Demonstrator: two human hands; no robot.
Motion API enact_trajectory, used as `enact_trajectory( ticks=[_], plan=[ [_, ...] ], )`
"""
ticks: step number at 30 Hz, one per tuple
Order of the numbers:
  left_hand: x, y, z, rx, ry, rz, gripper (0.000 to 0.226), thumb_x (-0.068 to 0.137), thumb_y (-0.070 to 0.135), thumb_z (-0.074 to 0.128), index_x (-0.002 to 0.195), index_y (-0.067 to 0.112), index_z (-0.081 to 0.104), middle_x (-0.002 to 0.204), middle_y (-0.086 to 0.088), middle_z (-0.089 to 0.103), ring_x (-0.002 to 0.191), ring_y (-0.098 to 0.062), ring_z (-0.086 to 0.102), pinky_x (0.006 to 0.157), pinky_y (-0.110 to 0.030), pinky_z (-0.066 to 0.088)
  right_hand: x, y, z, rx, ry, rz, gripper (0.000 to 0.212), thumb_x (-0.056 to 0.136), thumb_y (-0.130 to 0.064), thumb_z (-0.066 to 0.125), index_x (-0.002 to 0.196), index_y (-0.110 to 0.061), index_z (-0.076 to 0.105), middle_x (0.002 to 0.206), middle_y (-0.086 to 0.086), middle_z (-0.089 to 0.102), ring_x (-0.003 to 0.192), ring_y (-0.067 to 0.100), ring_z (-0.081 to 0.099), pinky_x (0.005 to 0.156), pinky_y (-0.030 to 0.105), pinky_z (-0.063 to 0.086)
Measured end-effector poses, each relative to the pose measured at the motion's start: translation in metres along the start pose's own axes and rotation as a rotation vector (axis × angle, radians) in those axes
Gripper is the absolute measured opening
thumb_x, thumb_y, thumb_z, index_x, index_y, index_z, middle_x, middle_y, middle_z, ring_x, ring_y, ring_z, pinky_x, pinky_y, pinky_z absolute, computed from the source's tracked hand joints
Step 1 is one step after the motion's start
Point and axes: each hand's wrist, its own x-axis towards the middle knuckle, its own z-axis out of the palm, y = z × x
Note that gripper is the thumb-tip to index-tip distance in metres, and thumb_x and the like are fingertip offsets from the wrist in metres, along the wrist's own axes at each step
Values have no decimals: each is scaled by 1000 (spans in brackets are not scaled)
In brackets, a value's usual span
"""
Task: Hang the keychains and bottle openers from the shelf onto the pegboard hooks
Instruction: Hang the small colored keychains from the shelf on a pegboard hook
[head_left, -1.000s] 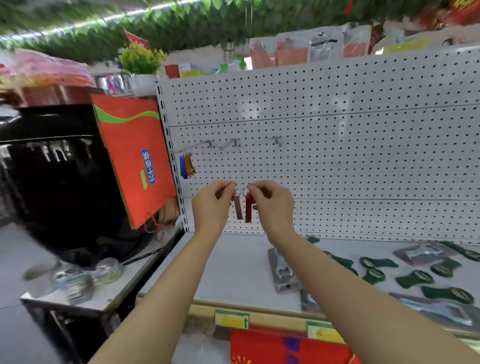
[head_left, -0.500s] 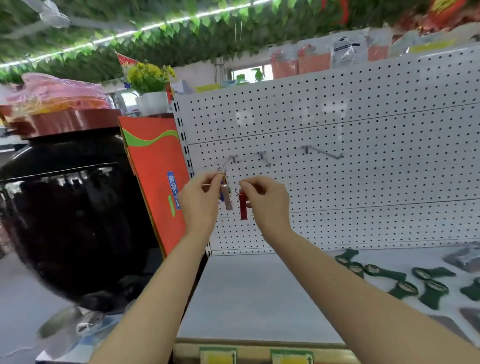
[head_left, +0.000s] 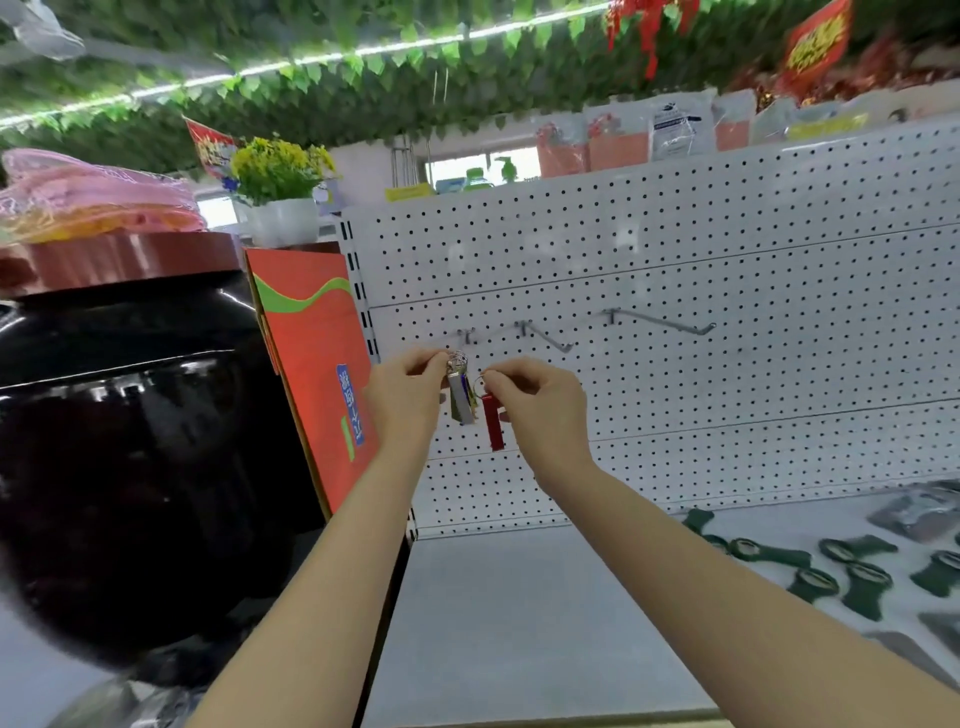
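My left hand (head_left: 408, 392) pinches the ring of a silver bottle-opener keychain (head_left: 460, 396) right at the tip of the leftmost pegboard hook (head_left: 470, 335). Other coloured keychains hang just behind the silver one. My right hand (head_left: 535, 400) pinches the ring of a red bottle-opener keychain (head_left: 492, 423), which dangles below my fingers a little right of the silver one. Both hands are raised in front of the white pegboard (head_left: 675, 374). Two more bare hooks (head_left: 545, 338) (head_left: 660, 320) stick out to the right.
Several dark green bottle openers (head_left: 810, 577) and packaged items lie on the white shelf (head_left: 519, 623) at the lower right. A red-orange sign board (head_left: 317, 374) leans at the pegboard's left edge, beside a large black jar (head_left: 135, 467). Green leaf garlands hang overhead.
The view has tilted up and come closer to the pegboard. Both hands rose slightly, and the silver keychain in my left hand now sits at the leftmost hook's tip.
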Motion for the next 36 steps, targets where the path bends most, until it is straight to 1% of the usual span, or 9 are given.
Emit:
enact_trajectory(
  ticks=[5,8,12,14,16,20,26,31,36],
  plan=[
    [6,-15,1,56,-44,17,17,89,16,67,86,29,78,79,9,76,79,-12,73,81,-43,60,5,3,9,22,-13,24,14,84,-19,69,73,-27,74,69,-9,71,73,13,69,76,47,59],
    [11,-16,4,108,-41,69,16,89,17,68,88,28,79,75,14,74,74,-4,72,79,-38,60,9,7,14,23,-21,43,11,84,-21,69,75,-25,75,71,-8,73,74,14,70,76,47,59],
    [13,-20,0,210,-61,188,18,90,18,68,92,34,77,74,28,67,73,9,66,69,-19,54,14,6,21,55,-4,61,12,84,-20,70,75,-25,76,72,-6,74,76,17,71,75,45,60],
    [11,-25,-6,255,-61,284,22,90,13,67,100,31,77,81,35,61,78,16,62,67,-2,43,16,5,27,75,-8,57,12,84,-18,70,77,-25,77,73,-5,74,78,18,72,76,45,60],
    [10,-31,-13,313,-79,378,35,88,3,64,111,27,75,91,36,57,79,13,61,71,1,40,18,3,32,84,-6,52,10,84,-16,70,80,-22,77,73,-4,74,78,18,72,77,46,60],
    [11,-37,-21,440,-157,519,51,84,-7,60,123,25,70,116,16,66,102,-11,63,85,-24,51,23,1,42,65,14,50,10,83,-16,69,79,-19,77,74,-1,74,78,20,71,78,48,59],
    [19,-36,-26,500,-214,516,56,84,-5,57,126,30,67,124,14,65,101,-15,63,81,-36,55,33,7,49,37,63,73,11,83,-18,69,75,-23,75,76,-2,74,80,20,70,76,49,58],
    [26,-36,-28,520,-273,499,58,84,-6,54,127,32,65,128,14,62,112,-10,60,88,-37,55,35,18,54,-2,82,82,12,85,-16,67,80,-22,77,74,-4,73,77,17,70,74,47,59],
    [27,-37,-28,521,-292,503,58,85,-3,55,124,38,64,119,19,61,102,-3,60,78,-32,56,38,27,55,-60,102,63,23,87,-17,65,72,-33,72,70,-9,72,71,13,68,73,46,59]
  ],
)
